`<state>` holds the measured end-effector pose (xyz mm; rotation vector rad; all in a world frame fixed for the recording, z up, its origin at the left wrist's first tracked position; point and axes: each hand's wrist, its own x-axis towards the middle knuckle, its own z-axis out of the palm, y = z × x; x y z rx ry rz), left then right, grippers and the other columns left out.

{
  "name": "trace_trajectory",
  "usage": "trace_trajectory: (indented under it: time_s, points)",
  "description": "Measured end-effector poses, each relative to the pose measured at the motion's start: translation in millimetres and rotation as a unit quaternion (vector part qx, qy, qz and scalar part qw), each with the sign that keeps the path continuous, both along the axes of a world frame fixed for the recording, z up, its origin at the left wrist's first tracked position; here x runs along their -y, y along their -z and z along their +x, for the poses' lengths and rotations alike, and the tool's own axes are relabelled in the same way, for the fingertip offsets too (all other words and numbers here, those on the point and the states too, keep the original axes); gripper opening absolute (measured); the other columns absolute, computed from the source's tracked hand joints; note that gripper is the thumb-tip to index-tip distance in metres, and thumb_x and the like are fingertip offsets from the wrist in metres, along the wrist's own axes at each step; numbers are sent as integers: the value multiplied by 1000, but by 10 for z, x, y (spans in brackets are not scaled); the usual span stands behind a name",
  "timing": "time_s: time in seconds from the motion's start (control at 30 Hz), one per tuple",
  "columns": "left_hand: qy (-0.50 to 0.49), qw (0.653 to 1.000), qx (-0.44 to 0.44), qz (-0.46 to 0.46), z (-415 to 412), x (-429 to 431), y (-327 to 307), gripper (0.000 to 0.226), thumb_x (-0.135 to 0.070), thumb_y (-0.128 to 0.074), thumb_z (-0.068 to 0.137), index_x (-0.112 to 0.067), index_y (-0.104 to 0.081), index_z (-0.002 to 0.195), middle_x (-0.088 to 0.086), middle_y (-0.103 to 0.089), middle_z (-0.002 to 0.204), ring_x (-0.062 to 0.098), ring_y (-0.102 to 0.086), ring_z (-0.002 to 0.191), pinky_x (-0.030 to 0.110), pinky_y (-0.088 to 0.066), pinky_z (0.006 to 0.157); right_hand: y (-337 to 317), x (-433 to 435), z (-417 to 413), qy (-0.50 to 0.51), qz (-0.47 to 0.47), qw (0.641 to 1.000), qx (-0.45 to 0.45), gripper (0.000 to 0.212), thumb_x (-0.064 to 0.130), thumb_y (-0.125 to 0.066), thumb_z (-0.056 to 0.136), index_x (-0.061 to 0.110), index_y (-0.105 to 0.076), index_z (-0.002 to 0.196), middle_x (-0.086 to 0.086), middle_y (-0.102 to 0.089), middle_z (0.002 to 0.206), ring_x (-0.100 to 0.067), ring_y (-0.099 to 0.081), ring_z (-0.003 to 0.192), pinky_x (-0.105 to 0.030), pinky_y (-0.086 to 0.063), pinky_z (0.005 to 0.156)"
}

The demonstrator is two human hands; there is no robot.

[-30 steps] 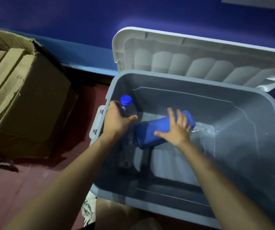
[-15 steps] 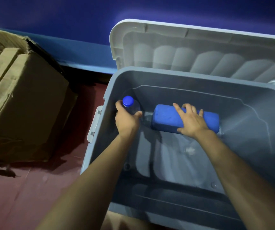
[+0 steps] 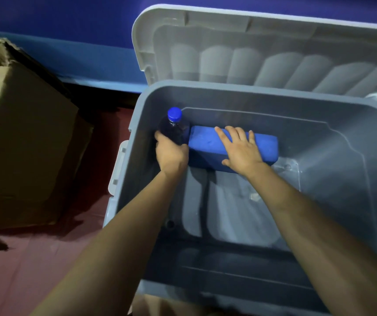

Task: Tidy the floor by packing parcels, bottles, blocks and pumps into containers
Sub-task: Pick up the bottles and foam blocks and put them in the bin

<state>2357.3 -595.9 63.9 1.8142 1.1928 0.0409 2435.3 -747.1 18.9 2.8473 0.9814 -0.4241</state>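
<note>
Both forearms reach in over the near rim of the grey bin (image 3: 123, 179), whose near floor is bare. Farther in, the left hand (image 3: 171, 153) is wrapped around the lower body of the blue-capped bottle (image 3: 174, 127), which now stands upright in the bin's far-left corner; half a second ago it was still leaning short of that corner. Just beside it, touching or nearly so, the blue block (image 3: 205, 142) lies flat along the far wall, where a second ago it sat skewed nearer the middle. The right hand (image 3: 242, 149) lies spread, palm down, pressing on the block's top. Both items look placed, so letting go seems next. Beyond, the white lid (image 3: 274, 49) stands open; a cardboard box (image 3: 23, 144) sits on the floor well to the left.
</note>
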Motion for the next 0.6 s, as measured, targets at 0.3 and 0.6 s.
trace_trajectory:
  time_s: [0.3, 0.6]
  points:
    - [92, 991, -95, -27, -319, -35, -151, 41, -19, -57, 87, 0, -47, 122, 18, -59, 121, 34, -56, 111, 28, -41, 79, -171, 13, -123, 25, -26, 997, -62, 97, 33, -66, 85, 26, 4, 152, -6, 3, 160, -29, -6, 145, -51, -12, 116]
    - [270, 944, -181, 58, -589, -81, -1413, 33, -30, -44, 90, -11, -57, 114, 13, -65, 112, 34, -59, 105, 31, -42, 78, -1328, 169, -504, 139, 33, 965, -218, 47, 21, -53, 91, 23, -47, 138, -4, -49, 139, -26, -47, 127, -37, -42, 101]
